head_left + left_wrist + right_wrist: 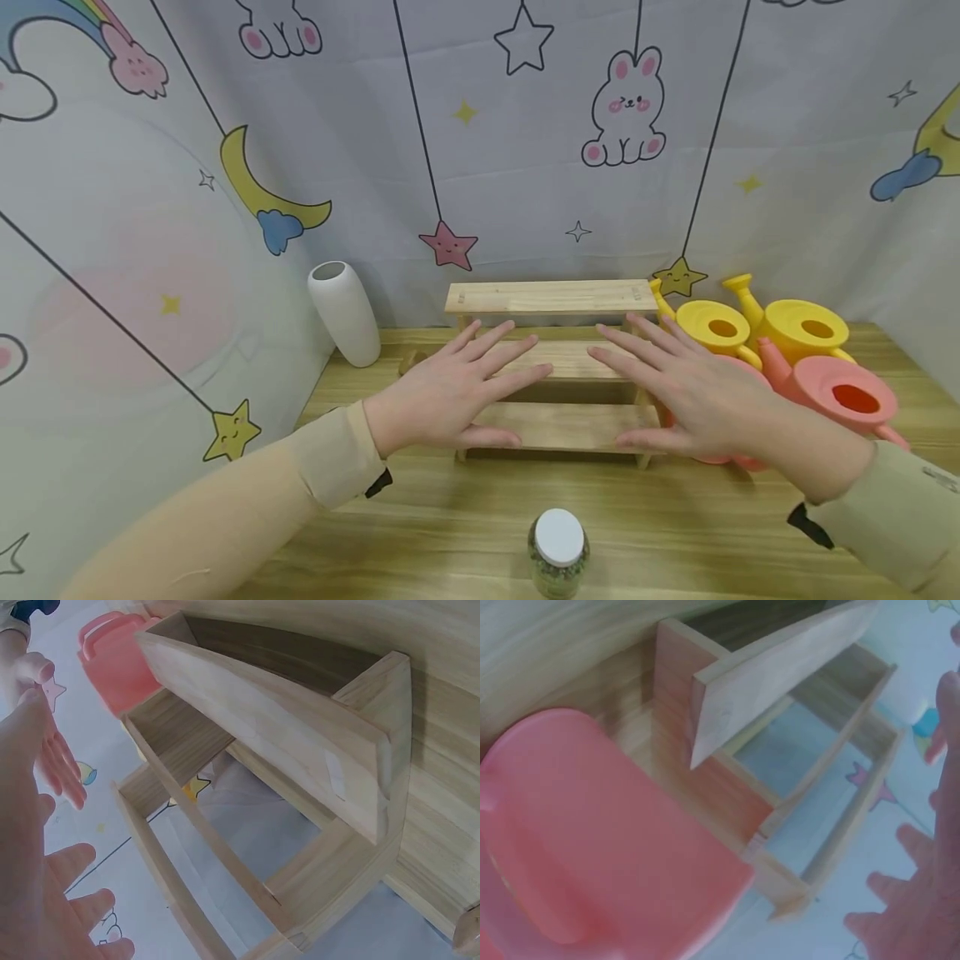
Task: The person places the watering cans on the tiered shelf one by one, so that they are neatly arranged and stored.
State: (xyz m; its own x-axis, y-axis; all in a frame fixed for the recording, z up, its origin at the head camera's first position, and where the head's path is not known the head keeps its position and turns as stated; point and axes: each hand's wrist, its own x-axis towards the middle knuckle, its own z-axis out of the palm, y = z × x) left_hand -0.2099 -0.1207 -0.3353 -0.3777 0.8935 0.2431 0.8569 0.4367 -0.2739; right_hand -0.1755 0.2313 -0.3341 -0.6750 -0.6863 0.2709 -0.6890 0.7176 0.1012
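Both hands are held out over a three-tier wooden shelf (555, 297), palms down with fingers spread. On its left side is my left hand (456, 390), straight-fingered and holding nothing. My right hand (693, 385) mirrors it on the right, also holding nothing, and partly covers a pink watering can behind it. The left wrist view shows the wooden shelf (262, 712) from underneath, with the left hand (34, 847) off to one side. In the right wrist view a pink watering can (607, 817) fills the foreground beside the wooden frame.
In front of the shelf stands a clear jar (558, 550) with a white lid and green contents. A white vase (347, 317) is at the back left. Yellow watering cans (804, 327) and pink watering cans (825, 383) crowd the right. Behind hangs a printed curtain (525, 167).
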